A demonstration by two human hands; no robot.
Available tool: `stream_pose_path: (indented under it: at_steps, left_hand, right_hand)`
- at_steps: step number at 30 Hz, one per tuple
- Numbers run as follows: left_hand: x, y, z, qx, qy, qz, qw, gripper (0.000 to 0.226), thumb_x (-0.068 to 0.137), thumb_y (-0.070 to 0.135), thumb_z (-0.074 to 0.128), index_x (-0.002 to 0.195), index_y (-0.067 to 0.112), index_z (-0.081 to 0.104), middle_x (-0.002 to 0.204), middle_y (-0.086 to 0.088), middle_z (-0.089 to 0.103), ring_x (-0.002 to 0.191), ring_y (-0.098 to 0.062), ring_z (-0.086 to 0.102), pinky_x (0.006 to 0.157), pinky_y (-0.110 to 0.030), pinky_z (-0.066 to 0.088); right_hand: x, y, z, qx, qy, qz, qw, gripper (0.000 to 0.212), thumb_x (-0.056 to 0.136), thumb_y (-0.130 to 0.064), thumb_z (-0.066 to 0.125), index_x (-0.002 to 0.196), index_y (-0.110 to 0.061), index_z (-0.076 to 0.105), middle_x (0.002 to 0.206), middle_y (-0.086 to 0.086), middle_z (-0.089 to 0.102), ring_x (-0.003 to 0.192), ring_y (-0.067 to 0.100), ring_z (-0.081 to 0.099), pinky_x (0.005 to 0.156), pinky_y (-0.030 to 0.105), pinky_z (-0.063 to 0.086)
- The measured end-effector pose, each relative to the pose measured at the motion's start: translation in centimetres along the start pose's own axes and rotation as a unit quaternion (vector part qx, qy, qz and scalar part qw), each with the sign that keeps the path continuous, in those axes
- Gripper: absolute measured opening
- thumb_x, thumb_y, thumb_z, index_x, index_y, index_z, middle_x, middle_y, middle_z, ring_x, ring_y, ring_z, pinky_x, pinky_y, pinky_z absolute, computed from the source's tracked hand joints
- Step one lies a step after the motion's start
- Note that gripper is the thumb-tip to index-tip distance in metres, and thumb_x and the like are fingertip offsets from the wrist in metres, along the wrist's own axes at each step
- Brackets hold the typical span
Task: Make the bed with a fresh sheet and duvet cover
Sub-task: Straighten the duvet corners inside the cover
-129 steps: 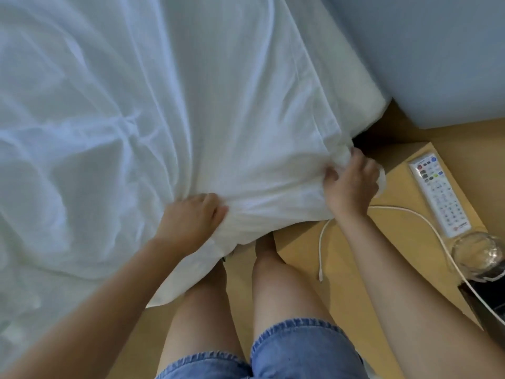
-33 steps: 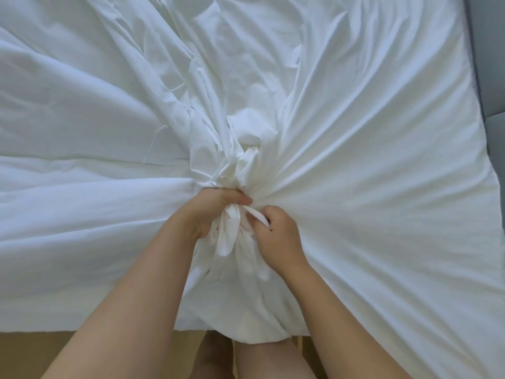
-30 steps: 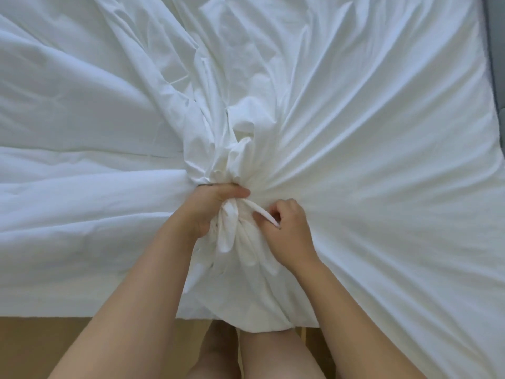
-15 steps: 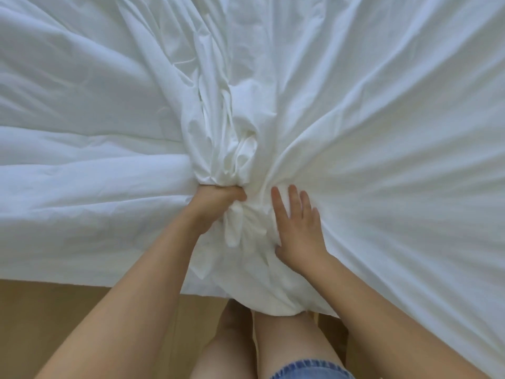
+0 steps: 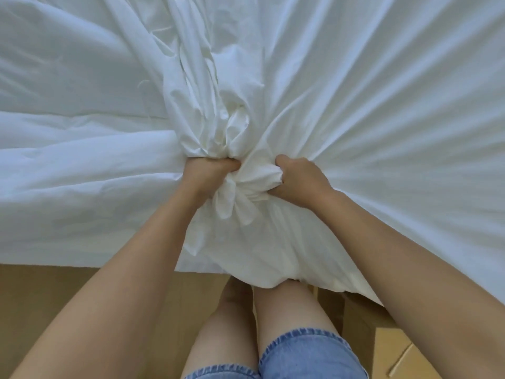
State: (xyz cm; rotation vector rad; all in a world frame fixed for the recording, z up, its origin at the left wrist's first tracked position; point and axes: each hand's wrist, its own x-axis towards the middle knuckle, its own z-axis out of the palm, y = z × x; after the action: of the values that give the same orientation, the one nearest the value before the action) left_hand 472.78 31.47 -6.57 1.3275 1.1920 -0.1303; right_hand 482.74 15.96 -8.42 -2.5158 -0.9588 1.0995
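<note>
The white sheet (image 5: pixel 382 91) fills the view from 9 through 12 to 3 o'clock, its creases all running in to a twisted bunch (image 5: pixel 216 124) just above centre. The left hand (image 5: pixel 209 175) is clenched round the base of that bunch, fingertips buried in cloth. Just beside it at its 3 o'clock, the right hand (image 5: pixel 299 180) curls its fingers round a thick fold. At 6 o'clock the sheet's near edge hangs over the wooden floor (image 5: pixel 54 291), against bare legs (image 5: pixel 278 305) in denim shorts (image 5: pixel 300 354).

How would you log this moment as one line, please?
state: white bed linen bunched | left hand: grips bunch | right hand: grips adjoining bunch
</note>
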Motion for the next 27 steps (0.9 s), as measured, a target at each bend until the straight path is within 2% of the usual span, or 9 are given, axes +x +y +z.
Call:
stream_pose_path:
  at_steps: [3, 5, 10, 13, 16, 19, 22, 25, 27]
  left_hand:
    - [-0.6, 0.9, -1.2, 0.038, 0.005, 0.028, 0.999, 0.03, 0.075, 0.009, 0.074, 0.098, 0.023, 0.059, 0.094, 0.011, 0.062, 0.088, -0.009, 0.059, 0.074, -0.024, 0.049]
    - [-1.2, 1.2, -2.8, 0.046, 0.017, 0.042, 0.998, 0.034, 0.074, 0.011, 0.076, 0.102, 0.024, 0.058, 0.094, 0.012, 0.061, 0.088, -0.007, 0.059, 0.074, -0.024, 0.049]
    - [-4.0, 0.8, -8.2, 0.096, 0.078, 0.054, 0.991, 0.038, 0.076, 0.014, 0.075, 0.102, 0.03, 0.052, 0.094, 0.017, 0.056, 0.094, -0.009, 0.056, 0.082, -0.028, 0.044]
    - [-5.7, 0.3, -15.0, 0.157, 0.15, 0.064, 0.974, 0.049, 0.077, 0.018, 0.076, 0.119, 0.026, 0.051, 0.112, 0.008, 0.056, 0.108, -0.017, 0.054, 0.086, -0.032, 0.043]
    - [-6.4, -1.2, -19.8, 0.202, 0.2, 0.051, 0.957, 0.06, 0.079, 0.021, 0.074, 0.133, 0.017, 0.047, 0.129, -0.004, 0.054, 0.119, -0.026, 0.051, 0.088, -0.033, 0.041]
    - [-5.2, -2.6, -20.3, 0.199, 0.161, 0.044, 0.966, 0.057, 0.081, 0.02, 0.071, 0.132, 0.019, 0.046, 0.127, -0.004, 0.055, 0.117, -0.027, 0.052, 0.088, -0.034, 0.043]
    - [-3.7, -3.6, -20.2, 0.127, 0.11, 0.042, 0.985, 0.041, 0.082, 0.013, 0.067, 0.117, 0.025, 0.049, 0.096, 0.012, 0.056, 0.1, -0.02, 0.054, 0.08, -0.032, 0.042]
    - [-3.2, -4.3, -21.0, 0.049, 0.052, 0.042, 0.997, 0.04, 0.08, 0.009, 0.069, 0.112, 0.024, 0.049, 0.096, 0.012, 0.056, 0.098, -0.017, 0.055, 0.08, -0.031, 0.044]
    - [-3.0, -4.6, -21.9, -0.009, 0.007, 0.044, 0.999, 0.04, 0.078, 0.009, 0.072, 0.112, 0.021, 0.052, 0.101, 0.009, 0.059, 0.099, -0.017, 0.058, 0.08, -0.028, 0.047]
  right_hand:
    - [-0.7, 0.4, -1.1, -0.021, 0.001, -0.03, 0.999, 0.057, 0.071, -0.063, 0.068, 0.082, -0.015, 0.04, 0.063, -0.004, 0.043, 0.061, 0.017, 0.043, 0.058, 0.032, 0.033]
    - [-1.2, 0.7, -1.5, -0.032, 0.016, -0.041, 0.999, 0.061, 0.068, -0.07, 0.063, 0.077, -0.014, 0.04, 0.06, -0.002, 0.043, 0.061, 0.02, 0.044, 0.058, 0.033, 0.032]
    - [-2.6, 0.9, -2.0, 0.018, 0.056, -0.036, 0.998, 0.058, 0.07, -0.064, 0.066, 0.068, -0.012, 0.041, 0.058, 0.005, 0.047, 0.062, 0.027, 0.051, 0.059, 0.036, 0.037]
    - [-3.7, 1.0, -2.2, 0.034, 0.059, -0.017, 0.998, 0.054, 0.07, -0.059, 0.069, 0.066, -0.01, 0.045, 0.059, 0.005, 0.05, 0.063, 0.027, 0.053, 0.06, 0.035, 0.04]
    - [-4.1, 0.0, -1.7, 0.028, 0.06, 0.013, 0.998, 0.055, 0.072, -0.059, 0.068, 0.062, -0.014, 0.038, 0.058, 0.002, 0.047, 0.064, 0.027, 0.051, 0.059, 0.036, 0.038]
    - [-4.2, -1.1, -0.5, -0.041, 0.078, 0.058, 0.994, 0.058, 0.075, -0.065, 0.062, 0.067, -0.015, 0.034, 0.06, 0.002, 0.045, 0.063, 0.027, 0.049, 0.055, 0.034, 0.031]
    - [-4.0, -2.2, 1.2, -0.094, 0.158, 0.055, 0.981, 0.057, 0.075, -0.062, 0.063, 0.081, -0.012, 0.038, 0.07, 0.002, 0.046, 0.068, 0.027, 0.047, 0.059, 0.034, 0.035]
    - [-3.7, -6.7, 4.4, -0.115, 0.262, -0.073, 0.956, 0.058, 0.071, -0.058, 0.057, 0.102, -0.012, 0.04, 0.099, 0.012, 0.047, 0.089, 0.031, 0.044, 0.075, 0.044, 0.044]
    - [-2.1, -12.3, 7.2, -0.132, 0.274, -0.132, 0.944, 0.076, 0.065, -0.058, 0.052, 0.124, -0.013, 0.038, 0.123, 0.016, 0.043, 0.109, 0.031, 0.038, 0.089, 0.049, 0.039]
